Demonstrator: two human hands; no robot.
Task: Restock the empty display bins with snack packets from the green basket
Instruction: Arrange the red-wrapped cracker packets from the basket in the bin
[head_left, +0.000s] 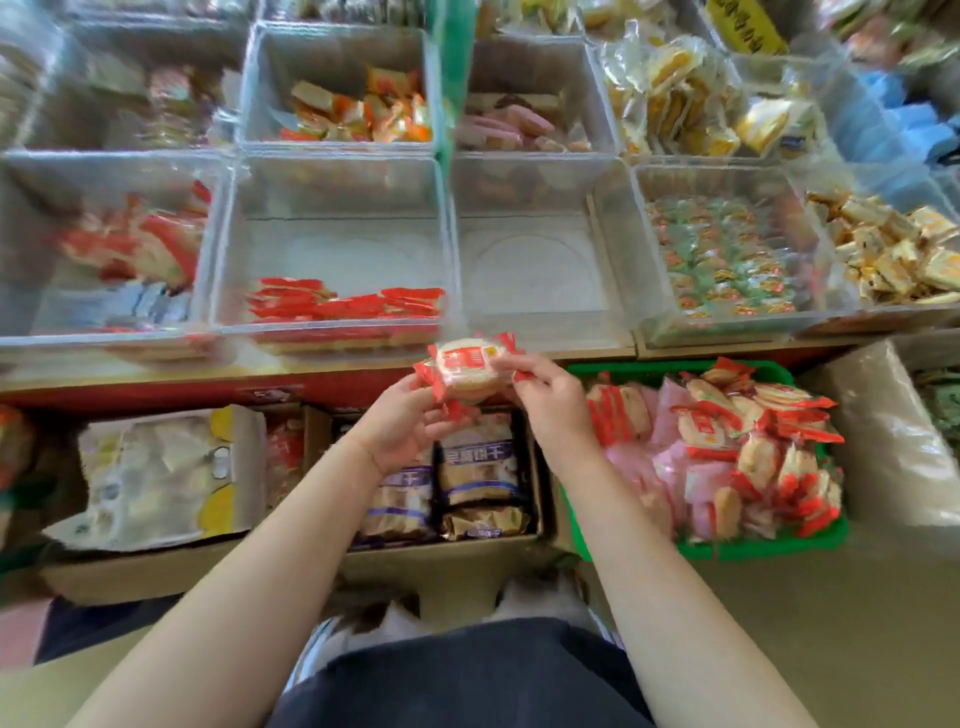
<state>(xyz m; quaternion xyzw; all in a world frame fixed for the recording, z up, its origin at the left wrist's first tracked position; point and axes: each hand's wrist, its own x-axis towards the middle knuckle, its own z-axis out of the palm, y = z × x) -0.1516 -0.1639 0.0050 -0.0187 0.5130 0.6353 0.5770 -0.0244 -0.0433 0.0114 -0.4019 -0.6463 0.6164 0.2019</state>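
Below the front row of clear display bins, both hands held a small stack of red-and-white snack packets (470, 371) just short of the shelf edge. Left hand (402, 423): fingers curled under the stack, supporting it from below. Right hand (543, 397): fingertips pinching the stack's right end. Green basket (769, 551): on the floor to the right, heaped with more red-wrapped packets and some pink ones. Partly filled bin (332, 244): directly ahead to the left, a low row of matching red packets along its front wall. Empty bin (535, 270): just beside it on the right, nothing inside. Risks, as judged: the stack was loose and gripped only at its ends, so a packet might slide out over the cardboard box (447, 551) below; the two bins adjoin, so the packets could land in the wrong one; the rice crackers looked brittle and a drop might crack them. Writing: the top packet bore a red label with white characters, too blurred to read; purple-banded packs in the box carried Chinese print, not legible with confidence.
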